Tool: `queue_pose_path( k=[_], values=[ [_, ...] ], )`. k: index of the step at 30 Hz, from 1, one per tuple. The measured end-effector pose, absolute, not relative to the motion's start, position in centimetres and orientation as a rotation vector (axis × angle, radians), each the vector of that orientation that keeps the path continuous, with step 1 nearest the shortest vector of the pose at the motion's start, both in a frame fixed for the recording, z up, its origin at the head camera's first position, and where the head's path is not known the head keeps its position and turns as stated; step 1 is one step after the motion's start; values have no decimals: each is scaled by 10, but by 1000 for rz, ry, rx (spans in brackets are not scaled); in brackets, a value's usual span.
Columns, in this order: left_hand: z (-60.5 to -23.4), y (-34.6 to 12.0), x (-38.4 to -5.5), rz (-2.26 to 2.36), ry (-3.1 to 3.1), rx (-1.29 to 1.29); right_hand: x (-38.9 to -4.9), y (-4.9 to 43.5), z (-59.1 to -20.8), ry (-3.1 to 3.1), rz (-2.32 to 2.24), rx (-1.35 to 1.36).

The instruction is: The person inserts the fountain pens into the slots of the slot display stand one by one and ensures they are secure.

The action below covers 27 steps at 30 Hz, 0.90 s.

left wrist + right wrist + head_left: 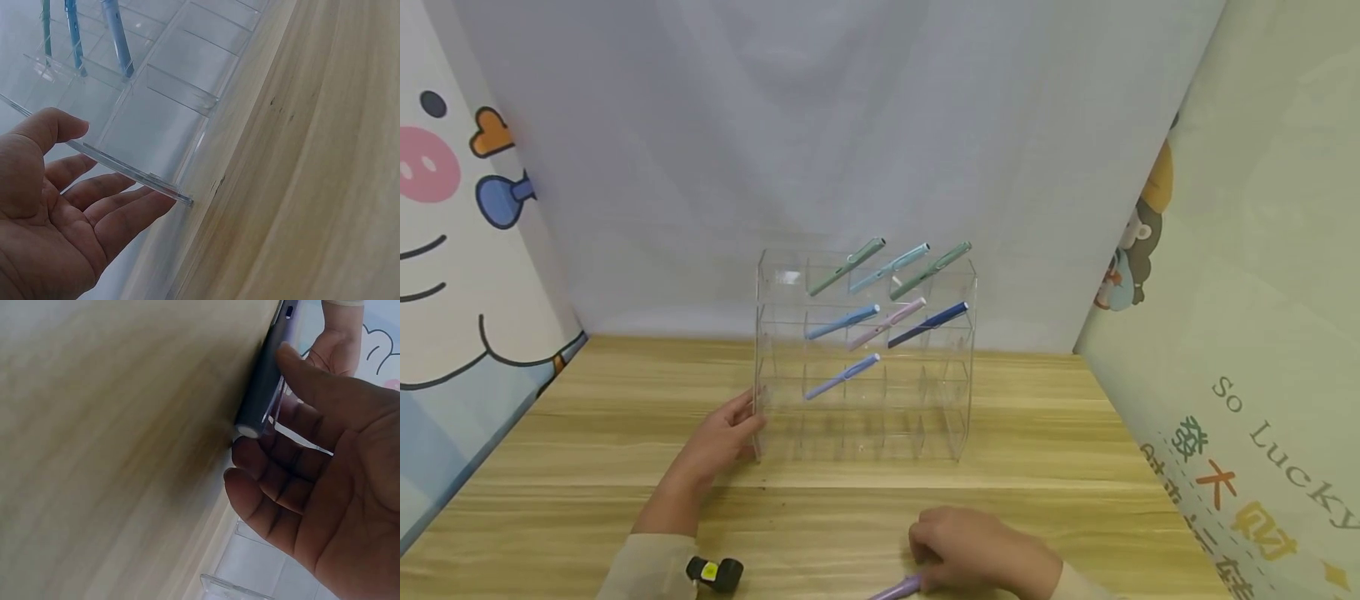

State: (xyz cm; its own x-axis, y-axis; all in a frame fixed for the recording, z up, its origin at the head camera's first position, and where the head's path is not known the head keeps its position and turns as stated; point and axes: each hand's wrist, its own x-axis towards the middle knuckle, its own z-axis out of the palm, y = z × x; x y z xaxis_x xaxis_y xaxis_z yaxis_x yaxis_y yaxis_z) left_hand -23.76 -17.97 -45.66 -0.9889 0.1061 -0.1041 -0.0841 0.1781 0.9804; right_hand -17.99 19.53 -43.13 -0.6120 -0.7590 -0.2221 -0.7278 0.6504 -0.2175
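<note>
A clear acrylic pen rack stands upright on the table, with several capped pens lying tilted in its compartments. My left hand holds the rack's left side panel low down. In the left wrist view, the thumb lies on one side of the panel edge and the fingers on the other. Close over the table near the front, my right hand pinches a purple pen. In the right wrist view this pen looks dark, its pale round end toward the camera, with the thumb along it and fingertips beneath.
The top row has a green pen, a light blue pen and another green pen. Below are blue, pink and dark blue pens, then one periwinkle pen. A grey curtain hangs behind; printed panels flank the wooden table.
</note>
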Motion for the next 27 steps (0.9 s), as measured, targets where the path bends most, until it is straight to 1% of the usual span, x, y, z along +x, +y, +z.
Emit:
queue_pose_path(
  k=[13, 23, 27],
  values=[
    [-457, -179, -236, 1882, 2310, -26, -176, 192, -430, 2561, -119, -1220],
    [-454, -180, -235, 1883, 2325, 0, -179, 196, -414, 2530, -258, -1075],
    [-455, -180, -234, 1874, 2333, 0, -183, 199, -409, 2508, -320, -1069]
  ],
)
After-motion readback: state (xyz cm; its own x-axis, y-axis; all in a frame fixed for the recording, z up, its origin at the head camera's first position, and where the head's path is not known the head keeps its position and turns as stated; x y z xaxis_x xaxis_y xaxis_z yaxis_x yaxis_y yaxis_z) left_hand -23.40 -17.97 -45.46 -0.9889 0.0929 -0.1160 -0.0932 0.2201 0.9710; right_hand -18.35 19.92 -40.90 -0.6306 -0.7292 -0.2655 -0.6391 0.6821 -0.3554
